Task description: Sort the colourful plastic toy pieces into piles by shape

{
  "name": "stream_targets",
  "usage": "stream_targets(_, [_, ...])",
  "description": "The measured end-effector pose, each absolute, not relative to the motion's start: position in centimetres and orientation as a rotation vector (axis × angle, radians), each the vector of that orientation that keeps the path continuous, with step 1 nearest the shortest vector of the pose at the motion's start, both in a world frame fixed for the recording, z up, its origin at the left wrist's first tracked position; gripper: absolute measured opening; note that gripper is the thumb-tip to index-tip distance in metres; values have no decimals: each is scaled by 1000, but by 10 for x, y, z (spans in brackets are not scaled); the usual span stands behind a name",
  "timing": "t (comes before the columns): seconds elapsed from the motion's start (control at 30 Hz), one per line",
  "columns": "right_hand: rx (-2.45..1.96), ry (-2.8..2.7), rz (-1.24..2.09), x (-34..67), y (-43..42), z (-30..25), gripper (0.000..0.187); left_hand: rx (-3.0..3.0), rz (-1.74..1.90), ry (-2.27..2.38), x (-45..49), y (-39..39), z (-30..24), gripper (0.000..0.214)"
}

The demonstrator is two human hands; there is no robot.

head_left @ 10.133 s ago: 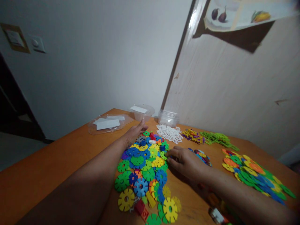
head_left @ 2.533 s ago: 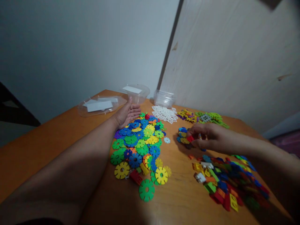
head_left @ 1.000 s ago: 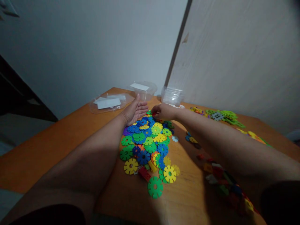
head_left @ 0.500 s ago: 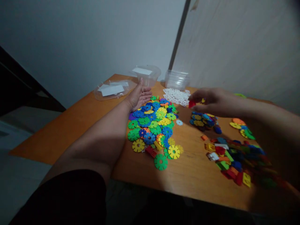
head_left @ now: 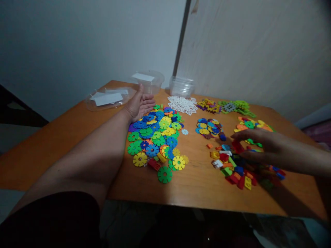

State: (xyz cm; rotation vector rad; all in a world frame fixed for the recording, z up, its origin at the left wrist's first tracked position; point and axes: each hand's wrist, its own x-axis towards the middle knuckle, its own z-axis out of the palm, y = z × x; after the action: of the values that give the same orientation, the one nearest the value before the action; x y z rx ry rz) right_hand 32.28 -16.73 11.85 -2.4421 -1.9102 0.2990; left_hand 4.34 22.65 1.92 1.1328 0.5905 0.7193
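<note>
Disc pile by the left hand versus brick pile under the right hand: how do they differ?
The discs are round, notched and flat; the bricks are small and blocky. The discs spread wider than the bricks. The left hand rests at the discs' far edge; the right hand is spread over the bricks. Both are mixed-coloured.

A single head-worn camera looks forward and down from close above the near edge of the table (head_left: pixel 196 193), with the left hand (head_left: pixel 138 105) stretched ahead at centre-left, the right hand (head_left: pixel 261 148) low at the right, and the wall (head_left: pixel 77 41) beyond both hands.
</note>
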Motion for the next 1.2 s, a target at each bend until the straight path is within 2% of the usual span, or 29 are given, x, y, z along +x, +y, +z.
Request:
stream_targets(0.1, [-2407,-1958,368,314,-171,114,56,1096,707,603,43,225,21,107])
stream_targets(0.3, [-2449,-1987,303,313,-171,104,53,1084,667,574,41,224,22,105])
stream_targets(0.57, [-2462,-1987,274,315,-171,110,57,1116,690,577,42,226,22,106])
stream_targets(1.0, [-2574,-1902,233,338,-191,121,38,1062,698,593,42,224,23,105])
stream_targets(1.2, [-2668,-1865,253,336,-193,118,36,1043,684,597,41,222,26,105])
